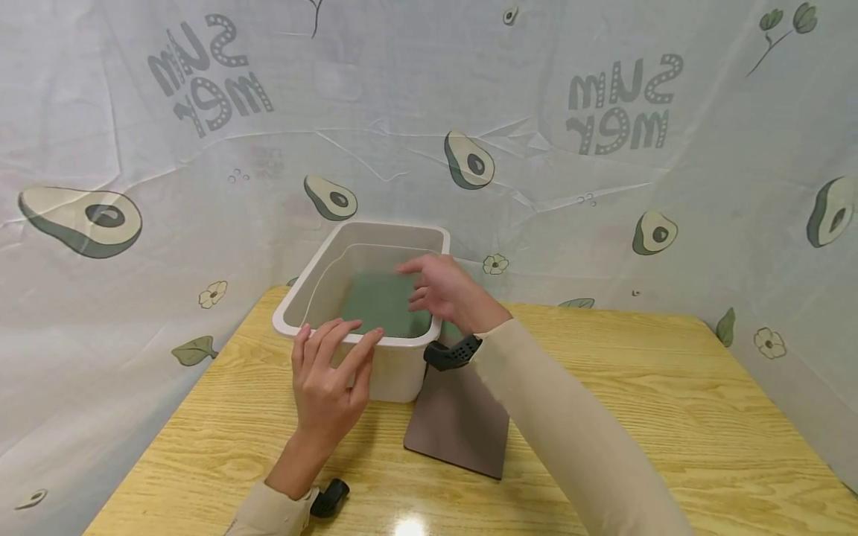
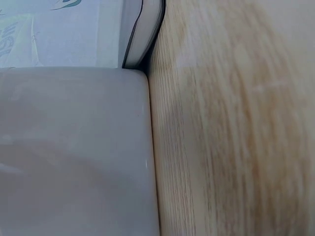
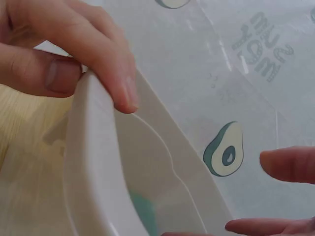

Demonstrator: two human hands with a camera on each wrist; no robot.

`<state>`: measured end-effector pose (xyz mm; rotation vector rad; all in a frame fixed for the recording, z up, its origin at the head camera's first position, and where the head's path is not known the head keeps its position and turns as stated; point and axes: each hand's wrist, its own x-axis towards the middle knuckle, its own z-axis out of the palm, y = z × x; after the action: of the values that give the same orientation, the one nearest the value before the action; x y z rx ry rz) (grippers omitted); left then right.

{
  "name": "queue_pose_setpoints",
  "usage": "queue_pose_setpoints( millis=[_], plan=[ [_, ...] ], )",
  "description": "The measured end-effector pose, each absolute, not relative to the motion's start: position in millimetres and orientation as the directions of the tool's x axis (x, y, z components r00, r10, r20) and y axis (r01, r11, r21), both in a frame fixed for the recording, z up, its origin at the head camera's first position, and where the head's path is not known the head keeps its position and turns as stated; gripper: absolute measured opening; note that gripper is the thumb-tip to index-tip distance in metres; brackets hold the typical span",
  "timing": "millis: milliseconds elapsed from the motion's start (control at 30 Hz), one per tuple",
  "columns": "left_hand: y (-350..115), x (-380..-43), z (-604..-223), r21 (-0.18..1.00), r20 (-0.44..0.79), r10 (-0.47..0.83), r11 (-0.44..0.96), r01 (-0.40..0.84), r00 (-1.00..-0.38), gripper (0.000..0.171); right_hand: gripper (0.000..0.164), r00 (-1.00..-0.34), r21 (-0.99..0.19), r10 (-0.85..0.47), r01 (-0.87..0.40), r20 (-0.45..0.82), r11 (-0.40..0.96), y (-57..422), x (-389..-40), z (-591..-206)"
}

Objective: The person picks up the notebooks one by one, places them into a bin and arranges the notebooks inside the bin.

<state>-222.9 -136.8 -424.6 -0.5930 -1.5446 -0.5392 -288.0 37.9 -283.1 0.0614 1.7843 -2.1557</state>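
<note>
A deep off-white plastic bin (image 1: 395,372) stands on the table, with a flat green surface (image 1: 378,298) at its bottom. My left hand (image 1: 331,376) grips the near rim; in the right wrist view its thumb is outside and its fingers (image 3: 125,93) reach over the edge. Above the bin's right side hovers my right hand (image 1: 442,286), index finger pointing left and the other fingers partly bent, holding nothing. Its thumb (image 3: 290,164) stands apart from the fingers in the right wrist view. Only the bin's outer wall (image 2: 74,147) and the tabletop fill most of the left wrist view.
A flat brown board (image 1: 462,424) lies on the table against the bin's right side, partly hidden by my right arm. The wooden table (image 1: 637,387) extends to the right. A pale curtain with avocado prints (image 1: 469,160) hangs behind.
</note>
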Motion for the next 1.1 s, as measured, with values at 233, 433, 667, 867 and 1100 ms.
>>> queue_pose_setpoints(
  millis=[233,433,667,867,1100],
  plan=[
    [-136.5,-223.7,-423.9,-0.017,0.998,0.047,0.749,0.662,-0.028,0.022,0.077,-0.938,-0.926,-0.28,0.278,-0.204,-0.254,44.8,-289.8,-287.5],
    [-137.6,-223.8,-424.6,-0.014,0.999,0.045,0.751,0.661,-0.031,0.022,0.066,-0.945,-0.949,-0.288,0.222,-0.153,-0.224,47.7,-284.9,-287.1],
    [-137.8,-223.9,-425.5,-0.012,0.998,0.046,0.749,0.663,-0.034,0.023,0.059,-0.936,-0.978,-0.349,0.107,-0.039,-0.177,65.1,-277.1,-285.3],
    [-136.9,-224.5,-426.0,-0.014,0.999,0.04,0.746,0.666,-0.024,0.023,0.056,-0.93,-0.997,-0.36,-0.076,0.071,0.001,86.5,-266.8,-282.1],
    [-137.3,-224.5,-426.6,-0.019,0.999,0.039,0.745,0.667,-0.015,0.023,0.052,-0.913,-0.911,-0.364,-0.299,0.185,0.285,111.1,-256.8,-285.0]
  ],
)
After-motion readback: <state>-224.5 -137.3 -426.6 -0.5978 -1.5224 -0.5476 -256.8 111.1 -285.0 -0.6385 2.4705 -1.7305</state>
